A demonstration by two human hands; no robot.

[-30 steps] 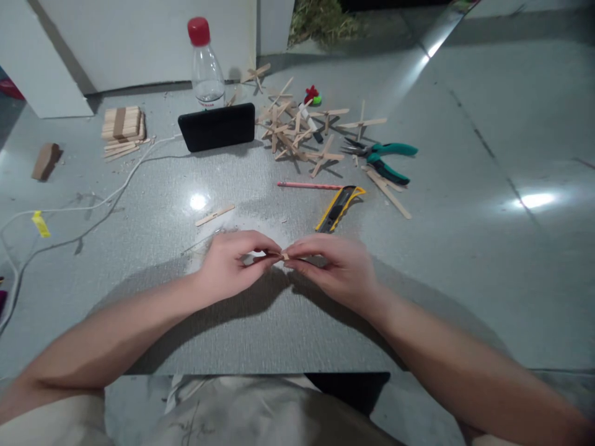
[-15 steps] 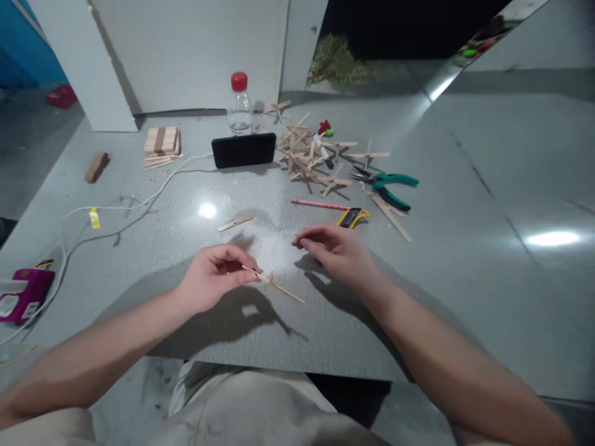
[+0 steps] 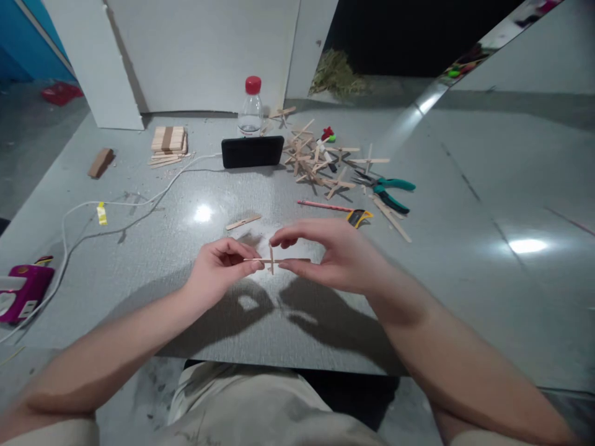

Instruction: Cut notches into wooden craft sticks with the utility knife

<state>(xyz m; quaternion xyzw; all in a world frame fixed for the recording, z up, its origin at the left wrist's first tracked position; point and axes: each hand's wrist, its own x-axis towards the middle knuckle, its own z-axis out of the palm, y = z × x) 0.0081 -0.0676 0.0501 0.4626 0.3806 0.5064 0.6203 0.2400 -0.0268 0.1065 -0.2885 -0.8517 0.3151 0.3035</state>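
Note:
My left hand (image 3: 225, 263) pinches one end of a cross of wooden craft sticks (image 3: 272, 263) between thumb and fingers. One stick lies level and the other crosses it upright near the middle. My right hand (image 3: 325, 254) curves around the cross from the right. Its thumb lies along the level stick, and its index fingertip meets the top of the upright one; how firmly it grips is hard to see. Beyond the hands, a loose craft stick (image 3: 243, 222) with a dark mark or slot rests on the table.
A pile of joined craft sticks (image 3: 307, 161) lies behind, beside a propped phone (image 3: 252, 152) and a bottle (image 3: 251, 114). Pliers (image 3: 388, 189), a yellow cutter (image 3: 359, 217) and a red pencil (image 3: 323, 205) are right. Bundled sticks (image 3: 168, 140) and a white cable (image 3: 139, 203) are left.
My right hand has moved left and now touches the stick cross. My left hand has turned the cross from slanting down rightward to level. The view has shifted slightly.

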